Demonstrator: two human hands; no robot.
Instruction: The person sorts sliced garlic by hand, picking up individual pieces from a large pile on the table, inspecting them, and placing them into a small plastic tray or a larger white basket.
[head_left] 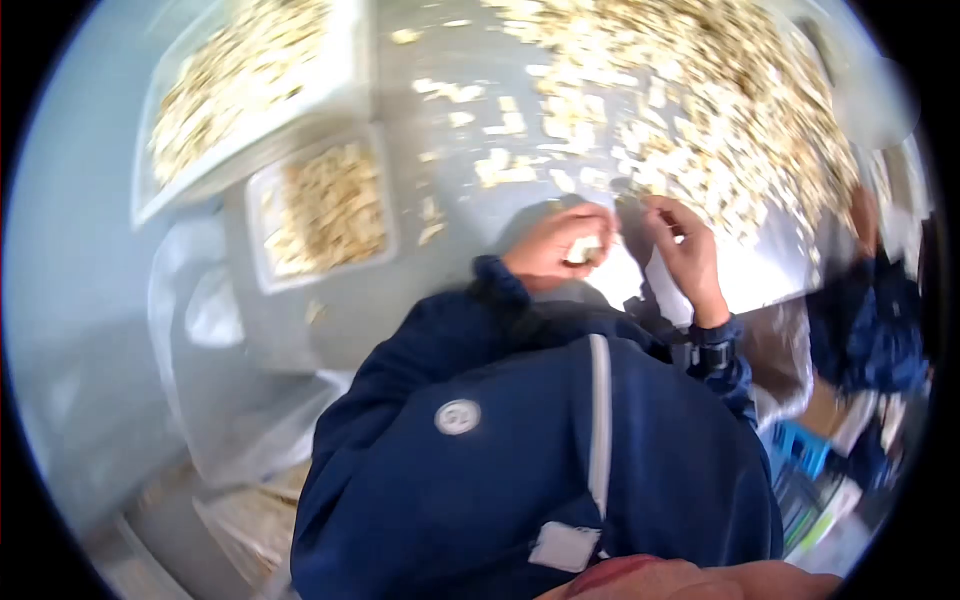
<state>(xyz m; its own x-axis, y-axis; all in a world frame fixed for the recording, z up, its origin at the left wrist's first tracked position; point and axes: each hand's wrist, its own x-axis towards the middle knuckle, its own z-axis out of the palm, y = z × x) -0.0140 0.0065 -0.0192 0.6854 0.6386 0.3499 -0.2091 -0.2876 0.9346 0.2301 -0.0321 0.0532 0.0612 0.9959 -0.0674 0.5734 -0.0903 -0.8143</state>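
Navy jacket (530, 440) fronts table (465, 200) strewn with pale pieces (700, 150).

No words or numbers can be read for sure. A round white badge (458, 416) on the chest of the dark blue jacket (430, 500), to the left of the zip (600, 420), has small marks on it, but they are too blurry to read.
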